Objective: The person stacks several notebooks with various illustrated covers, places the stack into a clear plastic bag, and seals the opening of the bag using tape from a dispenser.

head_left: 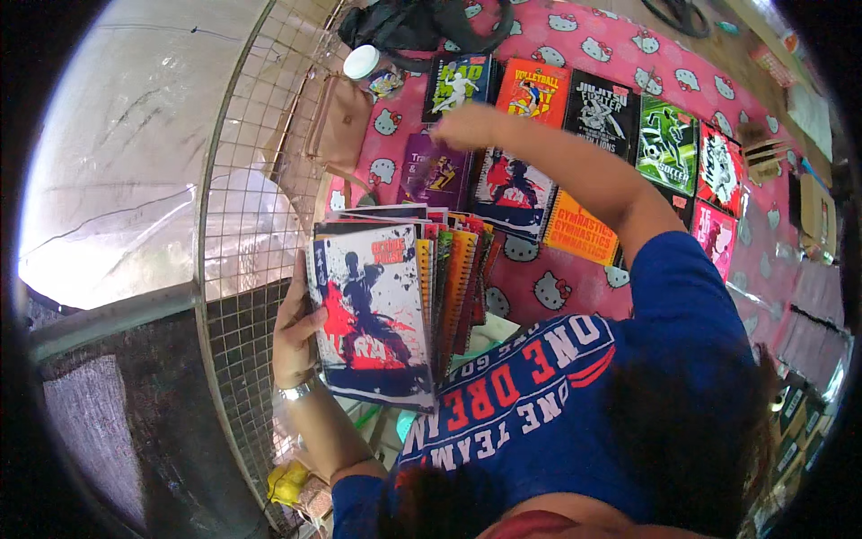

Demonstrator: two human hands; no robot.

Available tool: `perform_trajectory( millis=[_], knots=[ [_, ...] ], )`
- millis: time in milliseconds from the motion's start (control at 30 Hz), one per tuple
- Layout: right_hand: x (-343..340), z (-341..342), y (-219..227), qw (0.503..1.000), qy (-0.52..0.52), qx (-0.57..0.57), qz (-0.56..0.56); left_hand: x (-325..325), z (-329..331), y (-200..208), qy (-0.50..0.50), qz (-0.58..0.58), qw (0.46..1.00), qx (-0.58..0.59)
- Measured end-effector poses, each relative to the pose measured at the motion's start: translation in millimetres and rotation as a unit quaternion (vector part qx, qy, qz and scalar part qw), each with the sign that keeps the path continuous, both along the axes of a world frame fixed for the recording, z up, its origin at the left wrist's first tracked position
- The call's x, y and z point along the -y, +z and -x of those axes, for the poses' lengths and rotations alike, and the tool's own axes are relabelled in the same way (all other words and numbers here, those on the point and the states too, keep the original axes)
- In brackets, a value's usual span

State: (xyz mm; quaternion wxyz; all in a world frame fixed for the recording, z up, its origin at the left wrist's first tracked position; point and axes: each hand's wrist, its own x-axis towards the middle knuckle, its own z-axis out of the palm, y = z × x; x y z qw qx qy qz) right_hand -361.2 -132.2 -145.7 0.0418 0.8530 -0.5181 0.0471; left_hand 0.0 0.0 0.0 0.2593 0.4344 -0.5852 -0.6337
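Notebook stack: a thick, slightly fanned bundle of spiral-bound notebooks (460,278), upright and tilted, close in front of the person's chest, left of the middle.
Top notebook: white cover (365,314), dark navy splashed figure, red patches, red lettering near the top, navy band along the bottom; corners look square.
Stack edges: yellow, orange, green, red and dark covers peek out on the right, coils showing.
Left hand: clamped on the stack's left edge (298,331), thumb on the front cover; silver band (296,391) at the wrist.
Right hand: reaching over the table at the top edge of the purple notebook (438,182), blurred (467,128); can't tell if the fingers are together or pinching anything.
Purple notebook: lies on the cloth, yellow figure on its cover.
Laid-out notebooks: white-and-navy one (510,196) right of the purple; orange one (582,226) beside that; behind, a black-and-green (456,85), a red-orange (532,90), a black-and-grey (597,112) and a green (666,148).
Cloth: pink (551,291), white cartoon cat heads.
Far left corner: white-lidded jar (386,81), tan bag (341,126), black bag (404,25).
Left side: wire mesh (238,328).
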Motion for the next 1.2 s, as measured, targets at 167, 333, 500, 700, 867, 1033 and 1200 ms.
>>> perform_trajectory(
  millis=[167, 333, 500, 700, 867, 1033, 1200],
  knots=[
    [-41.9, -17.4, 117.8, 0.922, 0.046, 0.349, 0.162, -14.3, 1.5, -13.7, 0.041, 0.045, 0.997, 0.053],
    [-115.0, -92.9, 138.0, 0.818, 0.466, 0.338, 0.003, -22.4, -85.7, -29.4, 0.169, -0.129, 0.938, -0.274],
    [-68.3, -84.9, 92.4, 0.715, 0.430, 0.550, -0.039, -21.5, -41.5, -8.4, 0.065, 0.068, 0.979, 0.181],
    [27.5, 11.8, -184.4, 0.979, -0.139, 0.082, 0.126, 0.3, 5.4, 20.8, -0.044, 0.185, 0.949, 0.251],
    [35.0, 6.5, -151.5, 0.987, -0.136, 0.074, -0.048, 0.2, 9.0, 22.4, -0.093, 0.262, 0.893, 0.354],
    [6.7, -3.5, 47.7, 0.913, -0.004, 0.281, 0.297, 1.1, 17.3, 21.4, -0.054, 0.227, 0.930, 0.284],
    [-142.1, -102.3, 192.5, 0.906, 0.269, 0.263, 0.196, 4.3, -32.5, 16.1, 0.241, -0.064, 0.954, -0.168]
  ],
)
